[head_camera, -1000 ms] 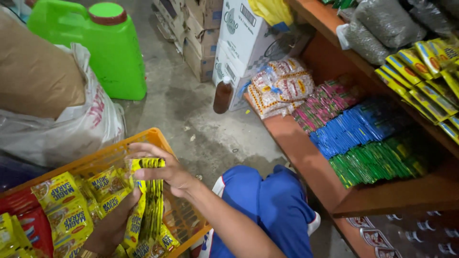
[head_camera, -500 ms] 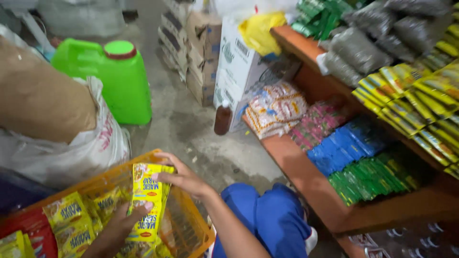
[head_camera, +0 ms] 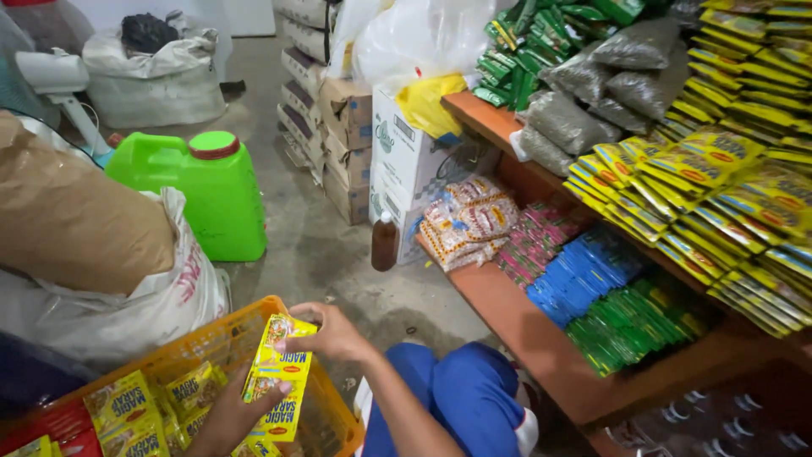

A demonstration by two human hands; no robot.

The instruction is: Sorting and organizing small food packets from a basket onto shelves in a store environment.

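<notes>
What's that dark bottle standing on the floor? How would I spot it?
Find the white cardboard box at the near end of the wooden shelf. On the concrete floor by its lower corner stands the small brown bottle, upright, with a pale cap. It is the only bottle there, far smaller than the green jerrycan.

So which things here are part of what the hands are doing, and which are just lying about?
In hand:
- strip of yellow sachets, held by both the right hand and the left hand
- orange basket with more yellow packets

Lying about:
- green jug
- brown bottle
- white sack
- cardboard boxes
- wooden shelf of packets
</notes>
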